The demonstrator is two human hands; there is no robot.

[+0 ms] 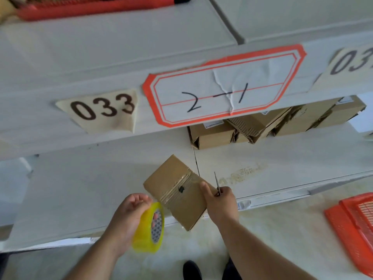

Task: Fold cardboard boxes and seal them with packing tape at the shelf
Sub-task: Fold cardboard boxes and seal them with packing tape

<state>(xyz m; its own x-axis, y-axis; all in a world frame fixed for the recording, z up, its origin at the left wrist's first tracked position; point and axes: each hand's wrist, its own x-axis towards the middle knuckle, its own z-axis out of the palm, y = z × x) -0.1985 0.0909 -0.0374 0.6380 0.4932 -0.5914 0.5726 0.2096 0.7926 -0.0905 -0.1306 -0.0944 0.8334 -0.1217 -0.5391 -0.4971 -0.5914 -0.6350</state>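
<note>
A small brown cardboard box (177,190) rests tilted on the front edge of the white shelf (84,190), with tape strips across its top seam. My left hand (129,217) grips a yellow roll of packing tape (148,229) just left of and below the box. My right hand (220,203) grips a thin metal blade (216,181) that points up, and its thumb presses on the box's right side.
Several folded cardboard boxes (260,124) are stacked deeper on the same shelf, to the right. The shelf beam above carries labels "033" and "2-1". An orange plastic basket (355,223) sits at the right on the floor. A dark shoe shows at the bottom.
</note>
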